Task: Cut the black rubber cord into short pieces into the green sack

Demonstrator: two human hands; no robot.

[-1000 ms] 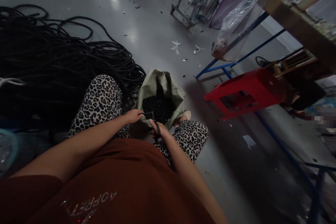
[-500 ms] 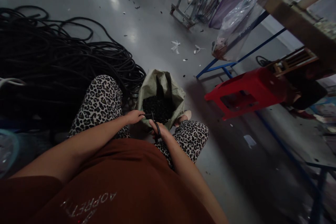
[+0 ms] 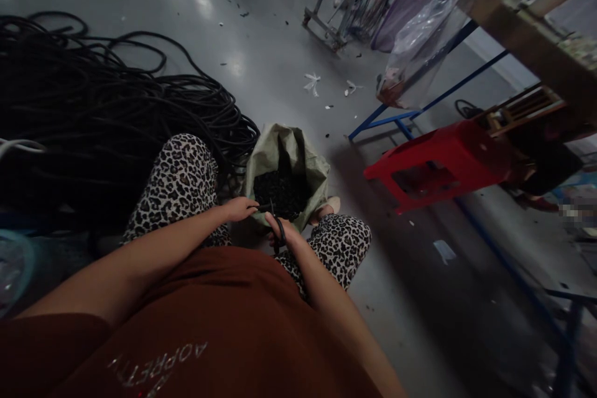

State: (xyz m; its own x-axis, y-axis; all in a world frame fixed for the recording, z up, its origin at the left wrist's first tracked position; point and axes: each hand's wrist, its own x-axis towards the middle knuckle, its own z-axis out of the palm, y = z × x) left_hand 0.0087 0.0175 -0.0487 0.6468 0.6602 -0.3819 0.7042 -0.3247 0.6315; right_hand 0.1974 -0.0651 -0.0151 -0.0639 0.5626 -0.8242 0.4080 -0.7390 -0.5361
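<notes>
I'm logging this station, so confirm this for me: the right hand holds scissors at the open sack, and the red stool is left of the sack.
Wrong side for the stool: the head view shows the red stool right of the open sack. The right hand does hold scissors there.

One pair of scissors (image 3: 281, 231), one sack (image 3: 317, 168), one red stool (image 3: 473, 152)

A red stool (image 3: 466, 155) is near a table (image 3: 522, 43) with a clear bag (image 3: 420, 37) at one end, a rack (image 3: 321, 29) beyond, white scraps (image 3: 311, 84) on the floor (image 3: 261, 74), and a tub (image 3: 28, 264) far left.
</notes>
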